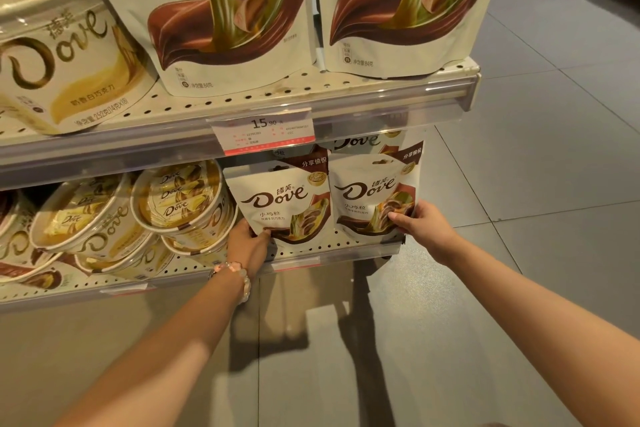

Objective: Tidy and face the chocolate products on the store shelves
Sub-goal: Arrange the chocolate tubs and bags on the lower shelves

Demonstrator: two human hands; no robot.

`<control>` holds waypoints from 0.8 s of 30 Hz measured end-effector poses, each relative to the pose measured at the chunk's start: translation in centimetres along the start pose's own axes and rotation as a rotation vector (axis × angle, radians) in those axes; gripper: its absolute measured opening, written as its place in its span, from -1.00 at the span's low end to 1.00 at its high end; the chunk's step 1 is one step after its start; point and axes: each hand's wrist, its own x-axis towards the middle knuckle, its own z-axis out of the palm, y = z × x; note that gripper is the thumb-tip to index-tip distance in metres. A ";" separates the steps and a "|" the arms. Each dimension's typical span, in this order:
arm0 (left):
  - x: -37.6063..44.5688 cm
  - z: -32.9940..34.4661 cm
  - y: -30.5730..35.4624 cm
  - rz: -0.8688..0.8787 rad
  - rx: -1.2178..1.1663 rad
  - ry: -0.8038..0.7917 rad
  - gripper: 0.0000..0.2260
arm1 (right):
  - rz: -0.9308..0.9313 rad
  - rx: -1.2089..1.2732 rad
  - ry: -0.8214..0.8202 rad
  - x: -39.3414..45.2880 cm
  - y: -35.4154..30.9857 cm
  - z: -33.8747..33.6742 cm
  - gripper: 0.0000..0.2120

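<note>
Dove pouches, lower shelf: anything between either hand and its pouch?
Nothing visible. The left hand already grips the lower left corner of the left pouch; the right hand grips the lower right corner of the right pouch. The tubs sit left of the left pouch, clear of both.

Head-worn view, angled down – close to store shelves (242, 107), wide-angle
</note>
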 end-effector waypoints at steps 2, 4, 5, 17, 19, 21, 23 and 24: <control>-0.1 0.0 -0.2 -0.009 0.013 0.000 -0.75 | -0.011 0.008 0.040 -0.2 0.1 0.2 -0.70; -0.2 -0.1 -0.1 -0.023 0.026 0.033 -0.75 | -0.021 0.019 0.075 -0.5 0.2 0.3 -0.70; -0.3 -0.2 0.0 -0.036 0.032 0.049 -0.73 | -0.024 0.024 0.088 -0.7 0.2 0.5 -0.71; -3.8 -1.1 2.8 0.001 0.053 0.061 -0.68 | -0.149 -0.054 0.334 -4.8 -2.1 1.7 -0.20; -5.1 -1.6 3.7 -0.024 0.095 0.097 -0.67 | -0.205 -0.073 0.384 -6.4 -2.8 2.0 -0.19; -6.7 -2.4 4.6 -0.024 0.152 0.096 -0.73 | -0.294 -0.096 0.385 -8.2 -3.4 2.4 -0.24; -8.7 -3.8 5.6 0.040 0.165 0.080 -0.83 | -0.411 -0.136 0.334 -10.0 -4.2 2.9 -0.34; -9.7 -4.7 6.2 0.082 0.152 0.085 -0.85 | -0.477 -0.165 0.296 -10.9 -4.7 3.1 -0.39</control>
